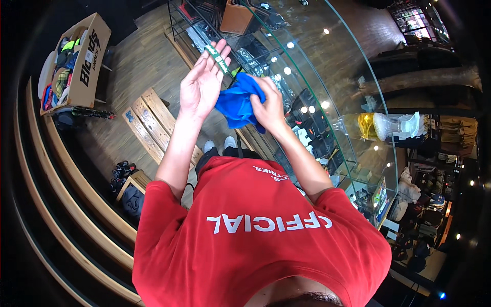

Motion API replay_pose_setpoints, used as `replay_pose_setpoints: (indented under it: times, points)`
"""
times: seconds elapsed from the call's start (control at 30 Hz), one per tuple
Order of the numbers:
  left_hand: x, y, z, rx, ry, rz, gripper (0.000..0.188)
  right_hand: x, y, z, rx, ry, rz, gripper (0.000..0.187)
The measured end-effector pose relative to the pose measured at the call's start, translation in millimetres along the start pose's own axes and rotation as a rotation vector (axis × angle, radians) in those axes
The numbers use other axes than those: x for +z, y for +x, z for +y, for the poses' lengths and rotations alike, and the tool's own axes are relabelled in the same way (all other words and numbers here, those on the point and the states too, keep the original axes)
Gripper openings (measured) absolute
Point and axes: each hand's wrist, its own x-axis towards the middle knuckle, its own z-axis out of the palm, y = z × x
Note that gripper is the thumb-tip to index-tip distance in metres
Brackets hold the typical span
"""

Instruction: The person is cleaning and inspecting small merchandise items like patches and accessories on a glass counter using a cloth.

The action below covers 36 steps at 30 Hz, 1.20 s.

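My left hand (203, 79) is palm up with its fingers stretched out. Across those fingers lies a narrow green strip (217, 58) with white markings; whether it loops behind them I cannot tell. Just to the right, my right hand (267, 100) grips a crumpled blue cloth (236, 102), thumb on top and the other fingers partly hidden. The cloth hangs in loose folds close beside my left wrist, above the edge of a glass display case (307, 77).
A cardboard box (89, 66) of colourful clothing stands at the far left, near a slatted wooden bench (151, 120). A clear and yellow bottle-like object (378, 125) sits on the glass at right. Curved wooden ledges (66, 215) run along the left.
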Motion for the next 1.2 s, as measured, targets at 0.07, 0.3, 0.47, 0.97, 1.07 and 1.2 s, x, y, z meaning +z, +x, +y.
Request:
replay_pose_setpoints:
  times: [0.07, 0.3, 0.47, 0.97, 1.07, 1.2]
  points:
    - [-2, -2, -3, -0.034, -0.030, -0.002, 0.048, 0, 2, -5, -0.036, 0.003, 0.090, 0.054]
    - [8, -7, -22, -0.108, 0.025, -0.032, 0.049, 1, 2, -17, -0.115, -0.120, -0.030, 0.053]
    - [-32, 2, -6, -0.183, 0.230, 0.180, 0.028, -12, -25, 46, 0.418, 0.437, 0.163, 0.029]
    - [-7, -11, -19, -0.472, 0.712, -0.092, 0.028, -7, -3, 15, 0.379, 0.585, -0.047, 0.030]
    - [-29, -12, -13, -0.408, 0.943, -0.232, 0.031, -22, -2, 16, 0.350, 0.320, 0.012, 0.030]
    - [-22, -18, -9, -0.440, 1.080, -0.153, 0.032, -32, 4, 1, 0.097, -0.052, 0.186, 0.033]
